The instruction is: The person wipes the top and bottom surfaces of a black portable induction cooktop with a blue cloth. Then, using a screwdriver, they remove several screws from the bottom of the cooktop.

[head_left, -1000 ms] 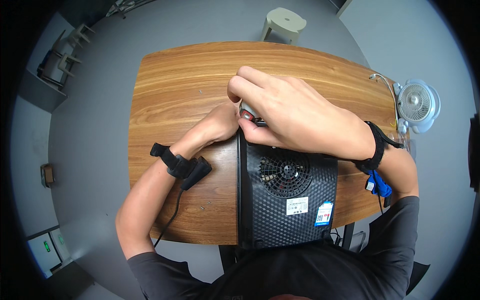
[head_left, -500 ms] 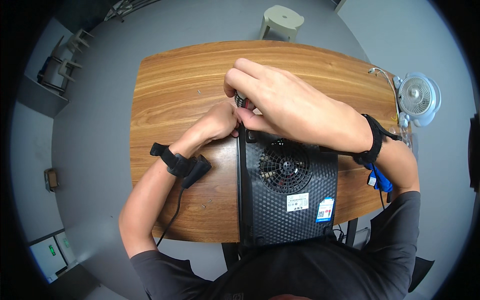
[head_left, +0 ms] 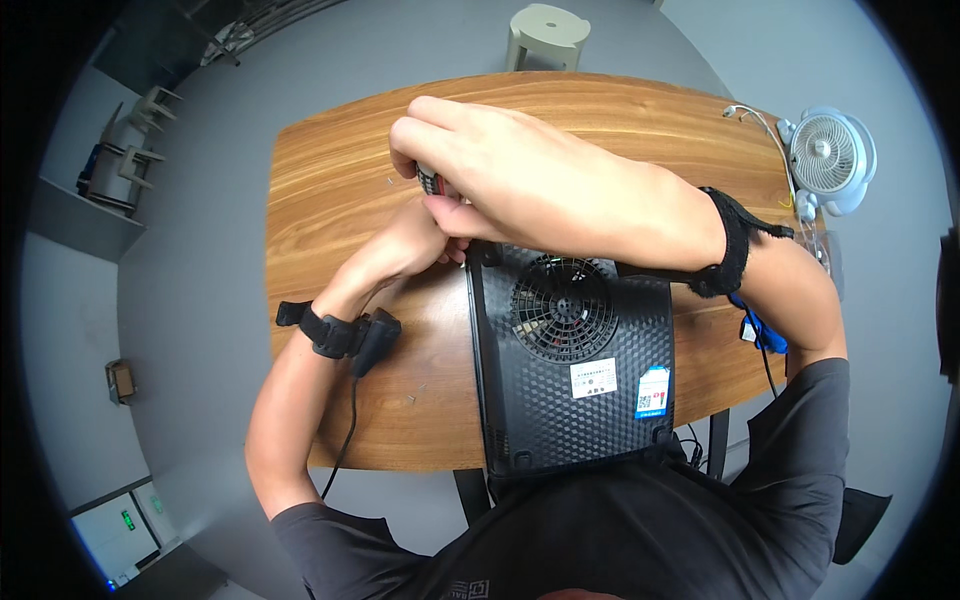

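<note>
A black laptop cooling pad (head_left: 545, 415) with a round fan grille (head_left: 565, 307) rests underside up on the wooden table, its near edge against my body. My right hand (head_left: 510, 170) is over its far left corner, closed around a thick black-and-red handle (head_left: 430, 182), which looks like a screwdriver's. The tool's tip is hidden. Under it, my left hand (head_left: 410, 240) is beside that same corner with its fingers curled in; what they pinch, if anything, is covered.
Small screw-like metal bits (head_left: 411, 399) lie on the table's left part. At the right edge are a white fan (head_left: 825, 150), its cable and a blue item (head_left: 765, 333). A stool (head_left: 548, 38) stands beyond the table. A black cord hangs from my left wrist device (head_left: 375, 340).
My right hand and the handle have shifted left and slightly away from me. My left hand has also moved a little left, its fingers still curled. The whole view has shifted slightly.
</note>
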Demonstrator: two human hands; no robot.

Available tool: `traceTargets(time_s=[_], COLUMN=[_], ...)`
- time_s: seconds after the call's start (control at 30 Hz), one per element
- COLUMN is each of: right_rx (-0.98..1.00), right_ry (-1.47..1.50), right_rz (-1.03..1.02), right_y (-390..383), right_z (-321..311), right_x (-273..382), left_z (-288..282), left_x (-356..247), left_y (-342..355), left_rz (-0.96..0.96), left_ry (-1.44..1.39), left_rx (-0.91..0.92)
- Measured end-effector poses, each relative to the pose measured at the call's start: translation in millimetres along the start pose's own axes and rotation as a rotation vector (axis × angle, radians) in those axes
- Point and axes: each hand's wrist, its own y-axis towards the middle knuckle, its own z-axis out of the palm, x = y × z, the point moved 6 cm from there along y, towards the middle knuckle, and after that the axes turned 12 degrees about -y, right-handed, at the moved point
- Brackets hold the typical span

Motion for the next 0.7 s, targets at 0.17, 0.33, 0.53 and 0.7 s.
traceTargets(time_s=[0.17,0.33,0.53,0.7], right_rx=[-0.085,-0.109,-0.115,-0.140], right_ry=[0.023,0.016,0.131,0.075], right_rz=[0.001,-0.013,0.206,0.292], right_y=[0.3,-5.4,-24.4,-46.9], right_z=[1.2,1.9,-7.9,-13.6], right_x=[2.9,12.1,-7.5,-19.3], left_z=[-7.5,-23.5,-54.3,-57.8], left_x=[17.3,37.1,69.0,87.9], left_y=[-16.7,-41.8,-89.1,-102.9], left_rz=[0.060,0.245,0.214,0.265], left_ry=[0.003,0.508,0.659,0.587], left_rx=[-0.026,-0.213,-0.306,-0.288])
